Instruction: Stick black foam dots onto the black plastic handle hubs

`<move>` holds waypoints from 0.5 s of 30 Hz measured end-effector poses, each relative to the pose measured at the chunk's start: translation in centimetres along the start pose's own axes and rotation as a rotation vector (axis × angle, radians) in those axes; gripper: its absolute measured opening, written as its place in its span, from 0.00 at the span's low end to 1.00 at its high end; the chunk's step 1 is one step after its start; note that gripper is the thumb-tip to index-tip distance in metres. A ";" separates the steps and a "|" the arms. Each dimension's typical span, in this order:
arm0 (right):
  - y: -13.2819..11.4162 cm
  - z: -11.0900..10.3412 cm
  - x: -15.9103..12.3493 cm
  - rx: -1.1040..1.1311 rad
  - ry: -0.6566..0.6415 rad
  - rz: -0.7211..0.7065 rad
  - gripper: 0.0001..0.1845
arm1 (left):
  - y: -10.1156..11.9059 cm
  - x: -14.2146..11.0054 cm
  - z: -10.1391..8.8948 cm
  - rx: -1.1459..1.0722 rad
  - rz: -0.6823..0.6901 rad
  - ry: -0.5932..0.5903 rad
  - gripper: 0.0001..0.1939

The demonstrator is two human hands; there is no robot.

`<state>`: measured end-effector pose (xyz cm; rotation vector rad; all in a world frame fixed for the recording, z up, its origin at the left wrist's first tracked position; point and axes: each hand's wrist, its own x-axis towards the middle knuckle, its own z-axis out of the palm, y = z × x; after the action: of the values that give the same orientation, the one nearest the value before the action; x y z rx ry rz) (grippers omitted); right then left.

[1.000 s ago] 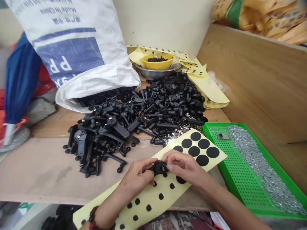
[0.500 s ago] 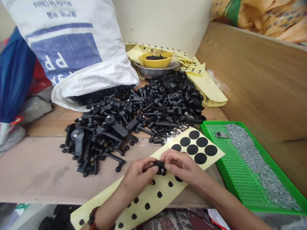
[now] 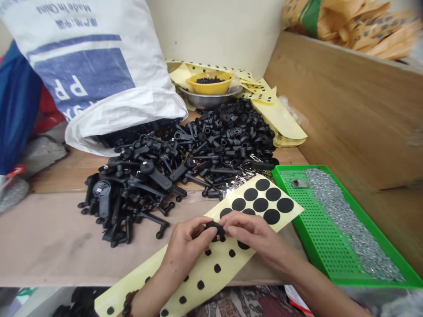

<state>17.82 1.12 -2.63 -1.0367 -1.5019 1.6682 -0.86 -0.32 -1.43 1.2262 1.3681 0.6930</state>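
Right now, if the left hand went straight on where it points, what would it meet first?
Probably the right hand, just beyond the black part the left hand holds; depth is unclear.

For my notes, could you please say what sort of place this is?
Probably a workshop bench, given the heap of black parts, yellow sticker sheet and green tray of metal pieces.

The held part (image 3: 218, 230) sits between the left hand (image 3: 185, 244) and the right hand (image 3: 251, 229), above the dotted sheet (image 3: 228, 269), which runs diagonally beneath both — near left to far right. Right of the hands: the tray (image 3: 317, 237), with metal pieces (image 3: 346, 220) along its right side. Forward left: the handle pile (image 3: 132, 185); behind it, the sack (image 3: 99, 79). Straight ahead: the small-part heap (image 3: 238, 127) — behind it, the bowl (image 3: 209, 89) in the basin (image 3: 208, 101); right of it, the sheet stack (image 3: 284, 121).
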 end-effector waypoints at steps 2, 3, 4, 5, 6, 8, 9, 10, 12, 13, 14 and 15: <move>0.7 0.0 -0.3 0.191 0.022 0.080 0.11 | -0.2 -0.3 -0.1 -0.036 -0.005 0.044 0.16; 1.0 0.1 -0.4 0.290 0.048 0.114 0.13 | -0.3 -0.4 -0.2 -0.065 -0.009 0.056 0.16; 1.3 0.1 -0.4 0.373 0.079 0.137 0.15 | -0.5 -0.5 -0.3 -0.093 -0.010 0.066 0.17; 1.5 0.2 -0.5 0.422 0.113 0.145 0.17 | -0.5 -0.6 -0.3 -0.116 -0.010 0.073 0.18; 1.6 0.2 -0.4 0.424 0.135 0.135 0.18 | -0.5 -0.7 -0.3 -0.133 -0.010 0.079 0.18; 1.3 0.6 -0.3 0.279 0.121 0.063 0.17 | -0.4 -0.8 -0.2 -0.145 -0.014 0.089 0.18; 1.0 0.9 -0.3 0.148 0.085 0.007 0.15 | -0.2 -0.9 0.0 -0.145 -0.015 0.088 0.18; 0.6 1.4 -0.3 0.011 0.047 -0.056 0.14 | 0.0 -1.1 0.1 -0.144 -0.014 0.087 0.18; -0.3 2.3 -0.3 -0.190 -0.024 -0.154 0.13 | 0.4 -1.6 0.3 -0.122 -0.020 0.091 0.18; -0.8 2.8 -0.3 -0.236 -0.058 -0.189 0.14 | 0.5 -2.2 0.1 -0.098 -0.026 0.093 0.18; -1.1 3.2 -0.3 -0.255 -0.107 -0.215 0.15 | 0.5 -2.9 -0.3 -0.066 -0.037 0.092 0.18; -1.4 3.5 -0.4 -0.268 -0.162 -0.237 0.15 | 0.3 -3.9 -1.0 -0.022 -0.059 0.079 0.19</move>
<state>14.87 -0.68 -1.11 -0.8331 -1.9147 1.4394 -2.36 -3.64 0.38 1.1470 1.4524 0.7191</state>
